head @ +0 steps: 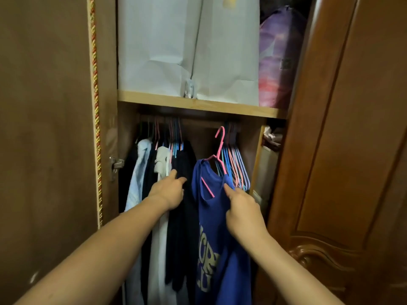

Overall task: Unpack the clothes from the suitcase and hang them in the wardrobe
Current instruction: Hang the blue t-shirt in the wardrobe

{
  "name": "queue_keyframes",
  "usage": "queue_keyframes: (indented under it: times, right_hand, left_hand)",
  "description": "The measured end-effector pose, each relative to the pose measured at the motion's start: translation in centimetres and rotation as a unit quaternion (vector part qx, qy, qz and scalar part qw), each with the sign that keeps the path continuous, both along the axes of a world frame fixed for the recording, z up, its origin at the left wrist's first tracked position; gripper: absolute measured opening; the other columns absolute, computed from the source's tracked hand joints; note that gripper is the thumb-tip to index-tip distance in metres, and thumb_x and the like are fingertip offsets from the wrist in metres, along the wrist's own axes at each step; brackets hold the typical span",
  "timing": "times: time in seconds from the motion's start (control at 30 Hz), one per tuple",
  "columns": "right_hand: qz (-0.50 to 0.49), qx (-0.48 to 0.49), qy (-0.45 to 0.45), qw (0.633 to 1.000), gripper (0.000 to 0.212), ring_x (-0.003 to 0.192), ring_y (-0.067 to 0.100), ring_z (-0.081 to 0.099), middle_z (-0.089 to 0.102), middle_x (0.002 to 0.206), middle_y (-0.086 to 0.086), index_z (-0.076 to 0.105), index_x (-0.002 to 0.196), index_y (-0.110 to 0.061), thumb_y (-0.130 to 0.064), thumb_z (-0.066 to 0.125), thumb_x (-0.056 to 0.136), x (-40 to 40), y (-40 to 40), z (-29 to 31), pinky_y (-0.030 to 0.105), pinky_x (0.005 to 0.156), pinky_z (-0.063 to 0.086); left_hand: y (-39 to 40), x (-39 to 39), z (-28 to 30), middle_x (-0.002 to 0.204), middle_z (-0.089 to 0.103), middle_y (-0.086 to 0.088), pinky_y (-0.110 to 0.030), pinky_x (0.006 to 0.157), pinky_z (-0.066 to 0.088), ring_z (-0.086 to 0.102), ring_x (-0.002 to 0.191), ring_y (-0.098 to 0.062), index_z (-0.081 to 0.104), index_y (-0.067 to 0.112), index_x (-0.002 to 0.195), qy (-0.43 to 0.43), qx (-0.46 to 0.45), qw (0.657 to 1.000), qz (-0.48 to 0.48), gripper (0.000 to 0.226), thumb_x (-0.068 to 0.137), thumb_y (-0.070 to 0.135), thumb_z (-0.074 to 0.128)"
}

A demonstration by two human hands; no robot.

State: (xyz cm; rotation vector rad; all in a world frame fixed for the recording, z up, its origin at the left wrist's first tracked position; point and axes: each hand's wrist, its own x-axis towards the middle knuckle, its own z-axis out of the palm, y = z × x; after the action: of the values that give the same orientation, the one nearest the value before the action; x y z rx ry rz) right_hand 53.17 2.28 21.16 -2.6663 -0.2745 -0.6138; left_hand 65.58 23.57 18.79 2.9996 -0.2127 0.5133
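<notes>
Inside wardrobe point(330, 150), below shelf point(198, 104): blue tee point(220, 238) on pink hanger point(219, 150), hook not on rail. R hand point(242, 212) fingers pinch tee's shoulder; L hand point(168, 192), fingers relaxed, pushes dark hung clothes point(182, 216) aside.

We are finding dim, warm indoor lighting, with the white bags point(176, 45) on the shelf catching the most light. Deep shadow is lying under the shelf point(198, 106), and wide-angle distortion is bending the wardrobe door point(352, 128).

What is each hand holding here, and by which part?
Right hand pinches the blue T-shirt at its shoulder, on a pink hanger. Left hand holds nothing, fingers against the dark clothes.
</notes>
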Motion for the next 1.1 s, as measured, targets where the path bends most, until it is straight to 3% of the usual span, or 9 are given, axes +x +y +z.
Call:
queue_keyframes:
  times: [0.17, 0.27, 0.37, 0.53, 0.67, 0.87, 0.93, 1.03, 1.1]
  right_hand:
    - [0.002, 0.003, 0.017, 1.0, 0.073, 0.123, 0.03, 0.051, 0.051, 0.133, 0.008, 0.029, 0.156, -0.018, 0.007, 0.042, 0.089, 5.0, 0.8, 0.7, 0.035, 0.101, 0.041]
    - [0.006, -0.01, 0.015, 1.0, 0.072, 0.124, 0.031, 0.051, 0.052, 0.135, 0.01, 0.032, 0.156, -0.018, 0.007, 0.042, 0.089, 8.4, 0.4, 3.0, 0.036, 0.102, 0.041]
    - [-0.011, -0.004, 0.015, 1.0, 0.066, 0.126, 0.036, 0.052, 0.054, 0.137, 0.015, 0.038, 0.153, -0.017, 0.006, 0.041, 0.091, 11.1, 0.4, 4.8, 0.037, 0.1, 0.041]
    - [-0.018, 0.039, 0.019, 0.999, 0.055, 0.121, 0.039, 0.056, 0.06, 0.131, 0.021, 0.055, 0.137, -0.009, 0.006, 0.041, 0.086, 16.2, 1.7, 5.9, 0.043, 0.099, 0.047]
    - [-0.01, 0.012, 0.026, 1.0, 0.058, 0.121, 0.037, 0.057, 0.061, 0.131, 0.019, 0.051, 0.142, -0.013, 0.005, 0.041, 0.088, 20.2, 2.6, 6.4, 0.041, 0.099, 0.047]
    - [0.017, 0.022, 0.087, 0.996, 0.046, 0.123, 0.038, 0.056, 0.058, 0.135, 0.02, 0.058, 0.133, -0.01, 0.001, 0.041, 0.092, 23.3, 3.6, 5.2, 0.039, 0.103, 0.045]
    - [0.028, 0.064, 0.1, 0.993, 0.051, 0.127, 0.038, 0.053, 0.056, 0.14, 0.021, 0.049, 0.143, -0.009, 0.001, 0.041, 0.094, 23.1, 3.4, 4.1, 0.038, 0.108, 0.042]
    - [0.056, 0.182, 0.1, 0.977, 0.066, 0.134, 0.036, 0.047, 0.046, 0.15, 0.016, 0.019, 0.159, -0.019, -0.008, 0.045, 0.1, 21.0, 3.2, 1.6, 0.034, 0.11, 0.036]
    - [0.055, 0.238, 0.093, 0.965, 0.065, 0.137, 0.033, 0.044, 0.042, 0.153, 0.013, 0.015, 0.16, -0.022, -0.01, 0.043, 0.103, 19.5, 2.9, -0.5, 0.033, 0.111, 0.033]
  left_hand:
    - [2.6, -0.4, -0.6, 0.156, 0.036, -0.015, -0.05, 0.11, 0.04, 0.042, 0.136, -0.044, 0.061, 0.041, 0.135, -0.068, 0.061, 0.996, -0.001, 0.056, 0.08, 0.031, 0.068]
    - [4.3, 0.1, -0.8, 0.169, 0.005, 0.001, -0.036, 0.116, 0.035, 0.033, 0.148, -0.029, 0.033, 0.047, 0.153, -0.01, -0.005, 0.999, -0.053, 0.065, 0.095, 0.027, 0.054]
    - [4.9, -0.1, -0.7, 0.168, -0.01, 0.013, -0.034, 0.109, 0.042, 0.044, 0.141, -0.028, 0.016, 0.052, 0.155, 0.07, -0.05, 0.994, -0.063, 0.069, 0.1, 0.024, 0.046]
    - [4.3, 0.0, -0.3, 0.168, -0.008, 0.013, -0.037, 0.115, 0.037, 0.036, 0.146, -0.026, 0.019, 0.052, 0.155, 0.087, -0.067, 0.992, -0.067, 0.066, 0.1, 0.026, 0.045]
    - [4.0, 0.2, 0.5, 0.169, -0.004, 0.012, -0.034, 0.115, 0.036, 0.035, 0.147, -0.024, 0.023, 0.051, 0.154, 0.087, -0.063, 0.991, -0.074, 0.064, 0.099, 0.024, 0.043]
    - [4.1, 0.5, 1.0, 0.168, 0.003, 0.013, -0.033, 0.115, 0.036, 0.032, 0.148, -0.022, 0.032, 0.052, 0.151, 0.082, -0.067, 0.992, -0.073, 0.06, 0.1, 0.021, 0.042]
    - [4.3, 0.6, 0.8, 0.168, 0.005, 0.014, -0.033, 0.114, 0.037, 0.032, 0.148, -0.021, 0.033, 0.052, 0.15, 0.078, -0.075, 0.991, -0.078, 0.06, 0.1, 0.021, 0.042]
    - [4.7, 0.7, 0.4, 0.168, 0.005, 0.015, -0.03, 0.114, 0.034, 0.031, 0.149, -0.02, 0.034, 0.053, 0.15, 0.069, -0.083, 0.99, -0.089, 0.06, 0.1, 0.019, 0.042]
    - [5.1, 1.1, 0.0, 0.167, 0.008, 0.016, -0.027, 0.114, 0.03, 0.029, 0.149, -0.018, 0.037, 0.053, 0.148, 0.068, -0.102, 0.988, -0.094, 0.059, 0.101, 0.018, 0.043]
